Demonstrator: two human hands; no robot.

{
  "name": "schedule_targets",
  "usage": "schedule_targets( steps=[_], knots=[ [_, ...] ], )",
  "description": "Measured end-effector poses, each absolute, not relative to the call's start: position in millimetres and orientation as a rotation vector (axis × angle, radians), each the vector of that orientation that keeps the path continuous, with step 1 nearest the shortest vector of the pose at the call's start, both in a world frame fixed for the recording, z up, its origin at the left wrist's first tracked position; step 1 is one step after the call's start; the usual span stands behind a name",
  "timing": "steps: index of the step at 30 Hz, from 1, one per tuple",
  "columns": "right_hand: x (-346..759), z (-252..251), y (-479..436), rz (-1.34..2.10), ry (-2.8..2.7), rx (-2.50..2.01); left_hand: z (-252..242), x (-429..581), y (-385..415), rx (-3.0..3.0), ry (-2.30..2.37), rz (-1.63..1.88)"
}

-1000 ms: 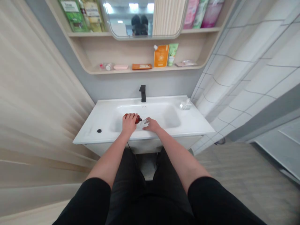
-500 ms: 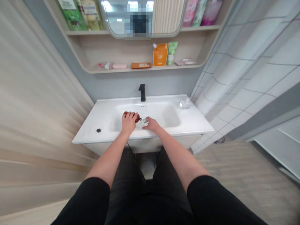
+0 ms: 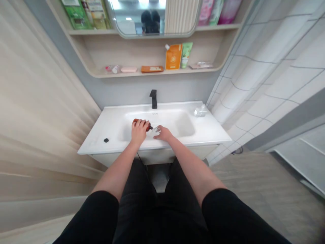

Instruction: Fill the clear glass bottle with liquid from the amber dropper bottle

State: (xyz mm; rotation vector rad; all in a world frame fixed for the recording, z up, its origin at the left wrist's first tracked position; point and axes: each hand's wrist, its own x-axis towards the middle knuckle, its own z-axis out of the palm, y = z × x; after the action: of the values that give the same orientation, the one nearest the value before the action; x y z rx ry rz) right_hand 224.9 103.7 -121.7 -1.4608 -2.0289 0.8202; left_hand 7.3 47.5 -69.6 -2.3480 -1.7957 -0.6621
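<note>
Over the white sink basin [image 3: 177, 122], my left hand [image 3: 138, 131] is wrapped round a reddish-brown bottle [image 3: 148, 126]. The bottle lies tilted on its side, its dark neck pointing right. Close to the neck, my right hand [image 3: 163, 133] holds a small clear container [image 3: 156, 129], its fingers curled about it; the container's exact shape is too small to tell. A black faucet [image 3: 153, 99] stands behind the basin.
A round black cap [image 3: 106, 140] lies on the counter's left part. Clear bottles [image 3: 200, 112] are at the right back. A wall shelf [image 3: 127, 74] above bears an orange pouch [image 3: 173, 57], a green tube [image 3: 186, 55] and small items, below a mirror [image 3: 137, 25].
The whole view has shifted slightly, with the shelf and sink a little higher in the picture. Both hands keep nearly the same pose, bottle and clear container close together.
</note>
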Motion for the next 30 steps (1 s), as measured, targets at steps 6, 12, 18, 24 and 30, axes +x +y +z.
schedule_targets(
  steps=[6,12,18,24,30],
  knots=[
    [225.3,-123.8,104.5,0.811,-2.037,-1.439,-68.2,8.2,46.4,-2.333,-1.808,-0.606],
    [225.2,-124.9,105.1,0.799,-2.034,-1.454,-74.3,5.6,50.2,-2.297,-1.735,-0.612],
    [225.2,-123.9,105.1,0.788,-2.039,-1.45,-79.4,3.2,52.4,-2.27,-1.665,-0.636],
    [225.1,-124.2,104.4,0.769,-2.037,-1.445,-81.6,2.3,53.8,-2.26,-1.656,-0.642],
    [225.5,-125.4,104.1,0.786,-2.037,-1.446,-83.2,2.1,54.3,-2.251,-1.647,-0.656]
  ],
)
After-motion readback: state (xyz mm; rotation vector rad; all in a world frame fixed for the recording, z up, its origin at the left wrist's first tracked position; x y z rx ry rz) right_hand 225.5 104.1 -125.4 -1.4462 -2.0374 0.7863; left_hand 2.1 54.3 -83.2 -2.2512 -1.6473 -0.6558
